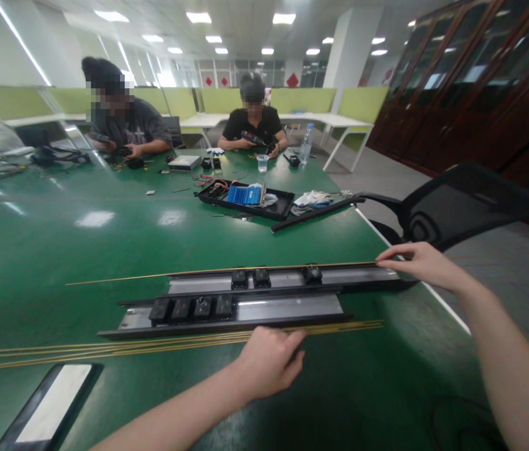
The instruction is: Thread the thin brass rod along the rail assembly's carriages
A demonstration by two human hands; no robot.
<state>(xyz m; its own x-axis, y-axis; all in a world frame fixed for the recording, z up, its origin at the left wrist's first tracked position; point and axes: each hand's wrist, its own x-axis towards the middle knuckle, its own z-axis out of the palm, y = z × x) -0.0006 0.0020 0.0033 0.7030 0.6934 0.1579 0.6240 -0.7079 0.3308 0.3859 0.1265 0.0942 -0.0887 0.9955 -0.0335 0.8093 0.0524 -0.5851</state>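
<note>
A thin brass rod runs along the far edge of the rear black-edged metal rail. My right hand pinches this rod at its right end, by the rail's right end. Three black blocks sit in the rear rail. Several similar blocks stand in a row in the nearer rail. In front of that rail lie several loose brass rods. Over them is my left hand, its fingers loosely bent, thumb and index finger apart, and nothing visible between them.
A phone-like black and white slab lies at front left. Farther back are a black tray with a blue part, gloves, a black bar, a cup and a bottle. Co-workers sit opposite; a chair stands right.
</note>
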